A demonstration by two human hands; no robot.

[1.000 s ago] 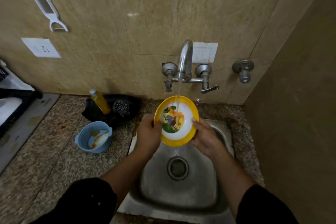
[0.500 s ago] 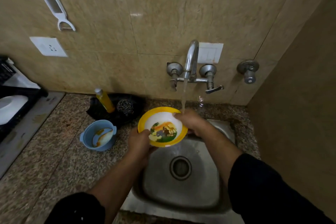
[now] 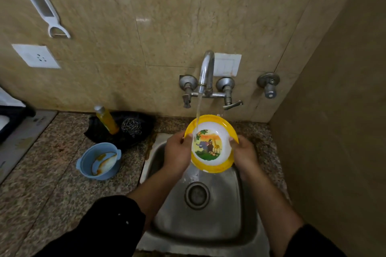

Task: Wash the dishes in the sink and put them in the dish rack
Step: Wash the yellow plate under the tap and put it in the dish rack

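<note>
We hold the yellow-rimmed white plastic bowl with an animal picture (image 3: 211, 144) tilted toward us above the stainless steel sink (image 3: 208, 225). Our left hand (image 3: 177, 152) curls round its left rim, and our right hand (image 3: 243, 152) grips the right rim. The stream of water (image 3: 198, 108) from the chrome wall tap (image 3: 205, 73) strikes the bowl's upper left inside (and spills off its lower edge). On the speckled granite counter (image 3: 52, 183) to the left sit a small blue plastic bowl with orange smears (image 3: 100, 161), a yellow liquid bottle (image 3: 106, 120) and a steel wire scrubber (image 3: 131, 127).

Open sink basin (image 3: 208, 221) beneath the bowl (image 3: 211, 144); tap spout (image 3: 206, 69) close above, side wall (image 3: 334, 131) near right.
</note>
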